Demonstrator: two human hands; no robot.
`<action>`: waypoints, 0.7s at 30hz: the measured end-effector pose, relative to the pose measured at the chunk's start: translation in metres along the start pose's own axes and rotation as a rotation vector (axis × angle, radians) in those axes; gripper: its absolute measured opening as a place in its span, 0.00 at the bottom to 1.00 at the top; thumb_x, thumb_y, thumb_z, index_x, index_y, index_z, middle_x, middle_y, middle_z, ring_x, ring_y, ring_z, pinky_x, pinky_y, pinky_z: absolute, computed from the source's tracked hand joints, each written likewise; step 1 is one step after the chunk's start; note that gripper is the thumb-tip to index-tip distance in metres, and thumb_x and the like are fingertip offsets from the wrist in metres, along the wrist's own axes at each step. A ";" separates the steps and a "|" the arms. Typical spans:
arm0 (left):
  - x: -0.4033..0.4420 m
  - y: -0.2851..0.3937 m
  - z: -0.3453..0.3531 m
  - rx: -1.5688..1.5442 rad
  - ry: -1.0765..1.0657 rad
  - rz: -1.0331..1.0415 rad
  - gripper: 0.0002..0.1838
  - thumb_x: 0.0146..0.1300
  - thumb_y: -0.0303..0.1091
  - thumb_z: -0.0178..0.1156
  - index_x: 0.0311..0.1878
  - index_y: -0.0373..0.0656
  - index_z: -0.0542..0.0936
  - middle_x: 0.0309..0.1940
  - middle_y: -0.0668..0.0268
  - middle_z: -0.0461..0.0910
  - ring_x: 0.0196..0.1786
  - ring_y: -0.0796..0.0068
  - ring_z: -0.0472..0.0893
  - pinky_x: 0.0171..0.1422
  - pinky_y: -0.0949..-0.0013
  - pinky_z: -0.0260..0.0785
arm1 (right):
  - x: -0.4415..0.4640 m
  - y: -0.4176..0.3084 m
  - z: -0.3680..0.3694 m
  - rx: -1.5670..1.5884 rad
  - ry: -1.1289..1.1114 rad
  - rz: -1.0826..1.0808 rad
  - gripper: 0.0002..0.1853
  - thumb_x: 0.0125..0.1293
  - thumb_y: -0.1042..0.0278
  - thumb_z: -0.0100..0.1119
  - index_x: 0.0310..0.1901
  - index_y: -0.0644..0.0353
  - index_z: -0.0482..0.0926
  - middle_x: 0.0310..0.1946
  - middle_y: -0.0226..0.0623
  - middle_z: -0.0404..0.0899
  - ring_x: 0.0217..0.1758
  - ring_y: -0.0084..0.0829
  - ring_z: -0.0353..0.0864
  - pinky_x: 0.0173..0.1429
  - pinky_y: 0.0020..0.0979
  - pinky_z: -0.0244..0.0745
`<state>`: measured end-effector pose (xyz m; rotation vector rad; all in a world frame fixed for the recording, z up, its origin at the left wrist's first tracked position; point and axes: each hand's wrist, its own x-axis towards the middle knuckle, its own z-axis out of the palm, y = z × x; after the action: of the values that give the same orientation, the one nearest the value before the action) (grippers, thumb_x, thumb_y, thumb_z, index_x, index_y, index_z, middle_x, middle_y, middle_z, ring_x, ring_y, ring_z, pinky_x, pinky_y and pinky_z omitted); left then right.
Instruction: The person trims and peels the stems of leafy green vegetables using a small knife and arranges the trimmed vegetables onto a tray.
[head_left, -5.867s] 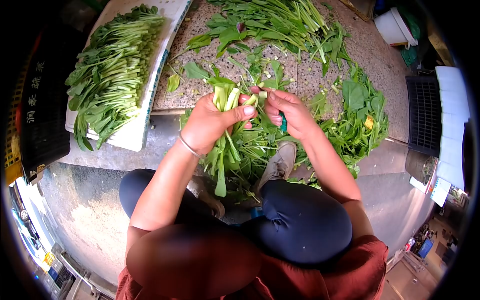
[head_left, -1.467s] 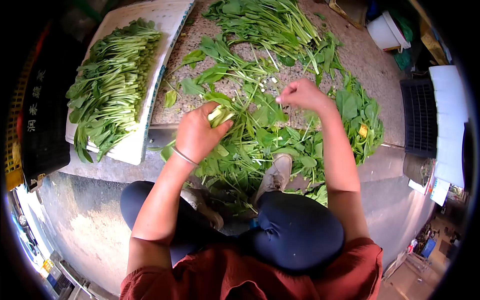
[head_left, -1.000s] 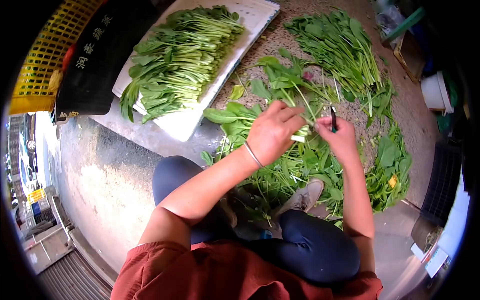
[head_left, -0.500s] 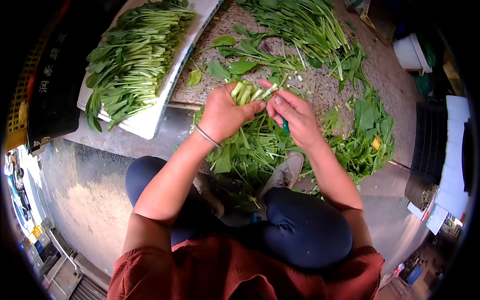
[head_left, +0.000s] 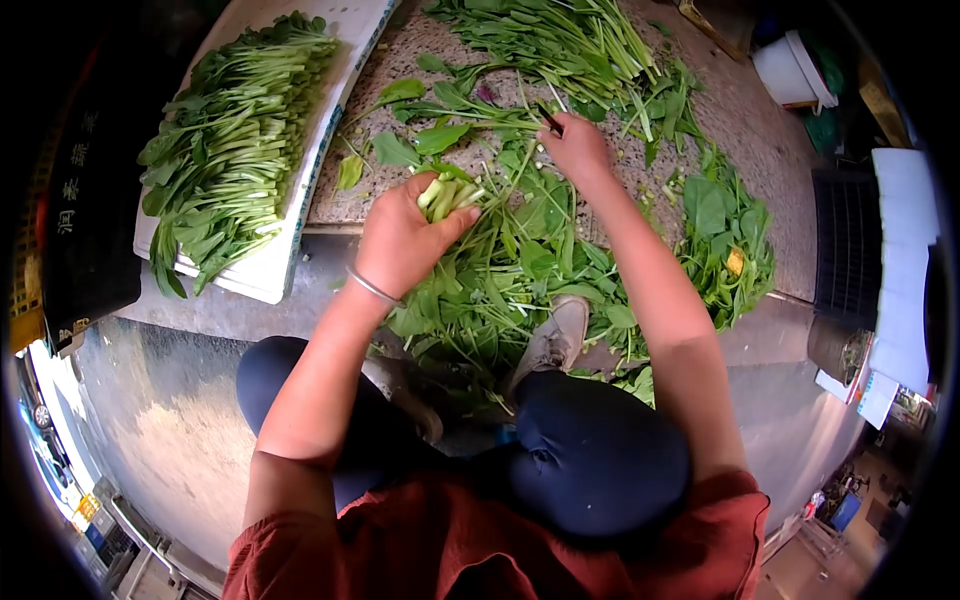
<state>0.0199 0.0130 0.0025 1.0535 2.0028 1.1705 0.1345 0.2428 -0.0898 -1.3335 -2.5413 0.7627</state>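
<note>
My left hand [head_left: 405,235], with a bracelet on its wrist, is closed around a bunch of leafy green stalks [head_left: 440,198], their pale cut ends facing up and right. Farther forward and to the right, my right hand [head_left: 578,148] is closed on a small knife [head_left: 549,118], whose dark blade points up and left. The blade is beside loose stalks on the speckled slab [head_left: 345,205]; I cannot tell whether it touches them. Below both hands lies a heap of leafy trimmings [head_left: 510,270].
Neat rows of trimmed greens [head_left: 235,130] lie on a white board [head_left: 262,278] at the left. Uncut greens [head_left: 560,45] are piled at the back. A white bucket [head_left: 790,72] and a black crate [head_left: 848,235] stand at the right. My shoe [head_left: 560,335] is against the trimmings.
My right hand has moved away from the bunch, forward to the loose stalks. My left hand still holds the bunch, now slightly lower and farther left in view. The whole view has shifted somewhat.
</note>
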 end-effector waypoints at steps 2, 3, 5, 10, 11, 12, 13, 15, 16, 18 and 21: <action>0.001 0.003 -0.002 -0.033 -0.016 -0.019 0.14 0.49 0.31 0.68 0.34 0.34 0.77 0.26 0.66 0.80 0.28 0.82 0.75 0.36 0.75 0.70 | 0.006 0.011 0.011 -0.050 0.095 -0.149 0.17 0.55 0.59 0.61 0.43 0.60 0.78 0.35 0.45 0.77 0.36 0.45 0.77 0.40 0.43 0.72; 0.002 0.000 -0.002 -0.014 0.003 -0.029 0.13 0.48 0.30 0.68 0.34 0.35 0.76 0.27 0.65 0.81 0.28 0.79 0.76 0.36 0.74 0.70 | 0.006 0.013 0.013 -0.050 0.122 -0.167 0.15 0.56 0.58 0.60 0.40 0.59 0.79 0.31 0.45 0.78 0.32 0.45 0.77 0.37 0.40 0.72; 0.002 0.001 -0.003 0.005 0.024 -0.041 0.13 0.48 0.30 0.68 0.34 0.35 0.76 0.28 0.64 0.81 0.27 0.76 0.77 0.36 0.73 0.70 | -0.011 -0.009 -0.011 -0.005 0.036 -0.129 0.13 0.56 0.59 0.60 0.39 0.58 0.80 0.27 0.42 0.78 0.27 0.41 0.76 0.34 0.37 0.72; 0.006 0.006 -0.002 0.288 0.199 0.633 0.13 0.42 0.25 0.68 0.33 0.38 0.76 0.33 0.62 0.81 0.29 0.61 0.77 0.36 0.67 0.70 | -0.084 -0.052 -0.049 0.240 -0.191 -0.176 0.12 0.56 0.59 0.62 0.36 0.58 0.81 0.18 0.30 0.76 0.18 0.23 0.71 0.25 0.26 0.68; 0.006 0.009 0.000 0.280 0.197 0.706 0.13 0.42 0.24 0.68 0.33 0.38 0.76 0.33 0.63 0.80 0.29 0.62 0.77 0.37 0.68 0.70 | -0.096 -0.059 -0.053 0.421 -0.246 -0.206 0.12 0.56 0.59 0.62 0.36 0.60 0.81 0.19 0.28 0.76 0.18 0.20 0.70 0.25 0.25 0.68; 0.002 0.010 0.001 0.280 0.199 0.702 0.13 0.42 0.24 0.68 0.33 0.38 0.76 0.33 0.63 0.80 0.29 0.62 0.77 0.37 0.68 0.70 | -0.104 -0.064 -0.056 0.604 -0.301 -0.235 0.13 0.57 0.60 0.62 0.36 0.62 0.81 0.20 0.25 0.76 0.19 0.16 0.68 0.25 0.23 0.67; -0.003 0.012 0.002 0.234 0.130 0.543 0.13 0.43 0.24 0.68 0.33 0.38 0.76 0.32 0.64 0.80 0.29 0.64 0.77 0.37 0.69 0.70 | -0.107 -0.067 -0.059 0.604 -0.306 -0.238 0.13 0.57 0.60 0.62 0.36 0.62 0.81 0.20 0.25 0.76 0.19 0.16 0.68 0.25 0.23 0.67; -0.008 0.016 0.002 0.023 -0.005 0.150 0.11 0.48 0.25 0.67 0.34 0.37 0.76 0.29 0.67 0.79 0.30 0.76 0.76 0.37 0.73 0.69 | -0.111 -0.070 -0.063 0.800 -0.469 -0.046 0.17 0.60 0.59 0.59 0.41 0.66 0.79 0.28 0.27 0.79 0.25 0.17 0.71 0.31 0.21 0.68; -0.008 0.016 0.001 0.025 -0.001 0.149 0.11 0.48 0.25 0.67 0.34 0.37 0.76 0.29 0.67 0.79 0.30 0.76 0.76 0.37 0.73 0.69 | -0.114 -0.073 -0.062 0.801 -0.472 -0.050 0.17 0.60 0.59 0.59 0.41 0.66 0.79 0.28 0.27 0.79 0.25 0.17 0.71 0.31 0.21 0.68; -0.006 0.016 -0.004 -0.448 -0.087 -0.029 0.11 0.50 0.26 0.67 0.36 0.36 0.77 0.29 0.68 0.79 0.32 0.81 0.76 0.37 0.76 0.70 | -0.116 -0.078 -0.059 1.057 -0.449 -0.187 0.19 0.64 0.58 0.54 0.49 0.67 0.75 0.37 0.31 0.78 0.32 0.18 0.71 0.38 0.20 0.68; -0.005 0.012 -0.005 -0.635 -0.139 -0.138 0.10 0.50 0.24 0.67 0.35 0.37 0.77 0.28 0.70 0.79 0.30 0.83 0.76 0.35 0.78 0.70 | -0.117 -0.082 -0.066 1.077 -0.577 -0.252 0.21 0.67 0.60 0.50 0.53 0.69 0.70 0.45 0.36 0.75 0.37 0.19 0.70 0.44 0.22 0.69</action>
<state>0.0225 0.0106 0.0156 0.6375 1.4154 1.4698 0.1692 0.1335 0.0183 -0.4456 -1.8945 2.2187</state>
